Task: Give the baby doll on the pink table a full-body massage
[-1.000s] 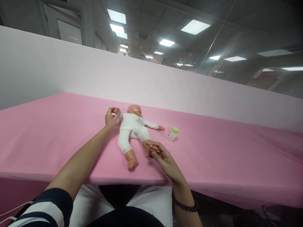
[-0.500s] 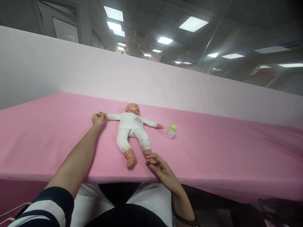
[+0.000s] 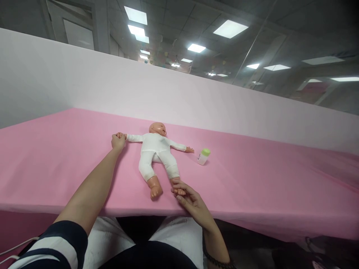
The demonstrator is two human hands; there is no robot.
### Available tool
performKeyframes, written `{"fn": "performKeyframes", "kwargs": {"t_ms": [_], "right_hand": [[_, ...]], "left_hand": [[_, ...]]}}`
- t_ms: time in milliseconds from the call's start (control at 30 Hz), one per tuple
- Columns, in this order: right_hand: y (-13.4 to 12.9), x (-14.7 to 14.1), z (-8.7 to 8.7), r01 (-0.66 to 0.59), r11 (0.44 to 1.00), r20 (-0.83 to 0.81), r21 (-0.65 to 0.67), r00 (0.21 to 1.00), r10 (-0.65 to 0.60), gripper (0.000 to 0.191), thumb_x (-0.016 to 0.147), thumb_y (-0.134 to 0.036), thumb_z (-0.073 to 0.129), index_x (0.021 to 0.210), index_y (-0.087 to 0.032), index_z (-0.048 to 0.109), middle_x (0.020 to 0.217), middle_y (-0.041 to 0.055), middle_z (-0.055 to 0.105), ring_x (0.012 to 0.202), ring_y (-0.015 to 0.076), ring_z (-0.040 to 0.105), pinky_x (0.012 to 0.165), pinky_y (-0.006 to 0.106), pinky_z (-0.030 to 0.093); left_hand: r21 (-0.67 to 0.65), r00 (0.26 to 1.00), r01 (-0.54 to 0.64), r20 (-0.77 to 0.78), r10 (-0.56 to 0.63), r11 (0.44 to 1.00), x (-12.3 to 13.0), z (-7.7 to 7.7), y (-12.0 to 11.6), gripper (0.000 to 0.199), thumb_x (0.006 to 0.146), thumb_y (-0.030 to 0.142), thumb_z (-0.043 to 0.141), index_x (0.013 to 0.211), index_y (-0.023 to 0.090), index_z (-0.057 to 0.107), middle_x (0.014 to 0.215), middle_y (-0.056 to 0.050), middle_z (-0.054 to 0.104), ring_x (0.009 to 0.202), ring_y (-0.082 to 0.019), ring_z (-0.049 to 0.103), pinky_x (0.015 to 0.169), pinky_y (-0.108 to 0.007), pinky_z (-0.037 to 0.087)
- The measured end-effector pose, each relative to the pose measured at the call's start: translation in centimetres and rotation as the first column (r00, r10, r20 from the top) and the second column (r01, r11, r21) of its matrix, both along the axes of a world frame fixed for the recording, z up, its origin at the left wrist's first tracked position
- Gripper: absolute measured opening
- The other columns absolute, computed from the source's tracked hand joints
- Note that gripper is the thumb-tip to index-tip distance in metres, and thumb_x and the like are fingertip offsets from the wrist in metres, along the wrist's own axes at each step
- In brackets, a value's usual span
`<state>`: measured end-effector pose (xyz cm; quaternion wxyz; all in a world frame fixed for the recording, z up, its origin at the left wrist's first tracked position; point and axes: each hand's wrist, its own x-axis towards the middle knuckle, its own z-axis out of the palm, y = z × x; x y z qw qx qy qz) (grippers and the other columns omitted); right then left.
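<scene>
A baby doll [image 3: 155, 147] in a white suit lies on its back on the pink table cover [image 3: 252, 179], arms spread and head turned to the right. My left hand [image 3: 118, 142] is closed around the doll's hand on the left side. Near the front edge, my right hand [image 3: 190, 196] grips the doll's foot on the right, thumb below and fingers over the top. The toes show between my fingers. The doll's other foot [image 3: 155, 188] lies free on the cover.
A small clear bottle [image 3: 202, 158] with a green cap stands just right of the doll's outstretched hand. Behind the table rises a white partition [image 3: 140, 89] with dark glass above it. The table's front edge runs close to my lap.
Almost nothing differs. My left hand has shifted very slightly to the right, still on the doll's hand, and the right hand stays on the foot.
</scene>
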<state>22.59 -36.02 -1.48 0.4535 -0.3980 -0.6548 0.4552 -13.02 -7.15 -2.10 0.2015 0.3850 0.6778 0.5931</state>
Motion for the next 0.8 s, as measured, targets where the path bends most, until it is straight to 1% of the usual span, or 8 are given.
{"fn": "performKeyframes", "kwargs": {"t_ms": [100,233,333,467,533,600,700,800], "right_hand": [[-0.1,-0.2,-0.1,0.018,1.0,0.012,0.018,1.0,-0.019,0.034,0.094,-0.047,0.068,0.121,-0.026,0.072,0.15,0.0121,0.056,0.147,0.0287,0.044,0.122,0.051,0.036],[-0.4,-0.5,-0.2,0.05,0.998,0.041,0.048,0.998,-0.052,0.037,0.097,-0.047,0.064,0.128,-0.028,0.071,0.153,0.0102,0.053,0.149,0.0286,0.042,0.123,0.053,0.033],[-0.6,-0.8,-0.5,0.088,0.992,0.104,0.09,0.99,-0.097,0.037,0.098,-0.046,0.062,0.13,-0.029,0.071,0.154,0.0096,0.053,0.148,0.0292,0.042,0.124,0.056,0.03],[-0.7,-1.1,-1.2,0.107,0.977,0.204,0.187,0.968,-0.145,0.035,0.1,-0.042,0.059,0.131,-0.031,0.07,0.151,0.0069,0.056,0.154,0.028,0.032,0.126,0.058,0.028],[-0.6,-1.3,-1.6,0.105,0.966,0.224,0.237,0.961,-0.159,0.033,0.101,-0.038,0.057,0.131,-0.032,0.069,0.149,0.0063,0.058,0.153,0.0277,0.034,0.125,0.057,0.031],[-0.5,-1.3,-2.0,0.127,0.942,0.217,0.31,0.955,-0.201,0.032,0.101,-0.033,0.058,0.13,-0.031,0.07,0.145,0.0067,0.062,0.149,0.0278,0.042,0.122,0.055,0.037],[-0.6,-1.4,-2.7,0.174,0.884,0.193,0.435,0.94,-0.28,0.032,0.098,-0.027,0.061,0.128,-0.031,0.07,0.134,0.0072,0.069,0.141,0.0281,0.051,0.117,0.053,0.045],[-1.1,-1.4,-2.9,0.185,0.855,0.187,0.485,0.933,-0.308,0.04,0.093,-0.026,0.068,0.133,-0.031,0.066,0.135,0.0086,0.067,0.139,0.0301,0.053,0.116,0.053,0.046]], "left_hand": [[-0.041,1.0,-0.013,-0.015,0.012,0.999,0.2,0.2,-0.2,0.037,0.078,0.02,0.068,0.111,0.02,0.05,0.11,-0.015,0.066,0.107,-0.033,0.066,0.094,-0.047,0.052],[-0.025,0.997,-0.008,-0.073,0.006,1.0,0.5,0.3,-0.6,0.047,0.079,0.017,0.065,0.124,0.016,0.05,0.122,-0.02,0.064,0.126,-0.037,0.058,0.108,-0.05,0.044],[-0.022,0.991,-0.017,-0.131,0.014,1.0,0.7,0.4,-0.7,0.047,0.081,0.019,0.063,0.126,0.014,0.052,0.128,-0.023,0.061,0.134,-0.039,0.05,0.114,-0.053,0.037],[-0.063,0.972,-0.007,-0.236,-0.008,0.998,1.1,0.3,-0.8,0.037,0.084,0.02,0.059,0.12,0.013,0.059,0.14,-0.027,0.052,0.141,-0.042,0.042,0.117,-0.057,0.033],[-0.071,0.961,0.027,-0.274,-0.045,0.997,1.3,0.3,-1.0,0.024,0.085,0.021,0.057,0.108,0.015,0.065,0.146,-0.027,0.048,0.146,-0.042,0.035,0.119,-0.058,0.03],[-0.073,0.95,0.036,-0.306,-0.057,0.997,1.5,0.3,-1.3,0.017,0.086,0.021,0.057,0.099,0.016,0.066,0.151,-0.026,0.044,0.151,-0.042,0.028,0.121,-0.059,0.024],[-0.078,0.926,0.011,-0.375,-0.04,0.997,1.9,0.3,-1.8,0.018,0.086,0.021,0.059,0.102,0.016,0.066,0.162,-0.024,0.033,0.156,-0.043,0.016,0.122,-0.066,0.015],[-0.052,0.892,0.055,-0.447,-0.073,0.997,2.7,0.5,-2.4,0.024,0.085,0.022,0.06,0.108,0.017,0.066,0.168,-0.022,0.021,0.157,-0.045,0.005,0.12,-0.071,0.009]]}}
